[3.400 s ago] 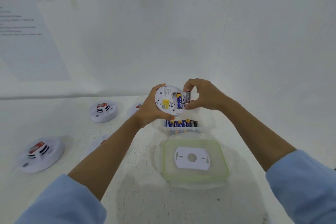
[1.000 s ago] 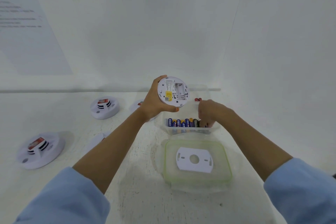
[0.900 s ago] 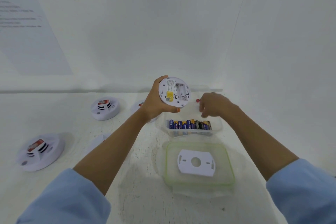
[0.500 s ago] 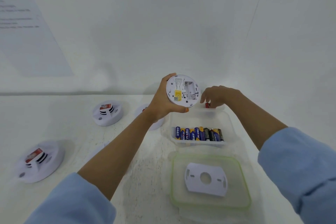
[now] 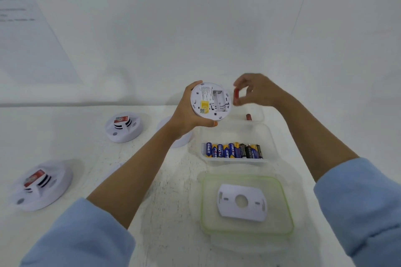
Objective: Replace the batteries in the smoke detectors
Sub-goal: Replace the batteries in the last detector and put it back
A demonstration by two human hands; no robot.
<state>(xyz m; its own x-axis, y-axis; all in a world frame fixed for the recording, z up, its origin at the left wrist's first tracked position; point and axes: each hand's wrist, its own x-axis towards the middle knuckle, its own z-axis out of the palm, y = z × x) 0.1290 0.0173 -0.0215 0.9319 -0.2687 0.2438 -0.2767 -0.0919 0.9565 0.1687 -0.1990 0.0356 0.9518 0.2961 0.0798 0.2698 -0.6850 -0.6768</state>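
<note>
Your left hand (image 5: 184,112) grips the smoke detector (image 5: 210,101); your right hand (image 5: 258,91) pinches a red battery (image 5: 236,95). The clear tub (image 5: 236,133) holds a battery row (image 5: 233,150); the green-rimmed lid (image 5: 202,201) carries a white plate (image 5: 242,202).

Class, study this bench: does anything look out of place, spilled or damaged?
Nothing spilled or damaged. One red battery lies alone beyond the clear container, apart from the neat row of batteries inside it.

Four smoke detectors (image 5: 123,128): one above the battery tub (image 5: 268,135), two well left of it, one half hidden just beside it. Two red batteries (image 5: 248,116) beyond it. One lid (image 5: 203,201) and one mounting plate (image 5: 242,201) before it.
</note>
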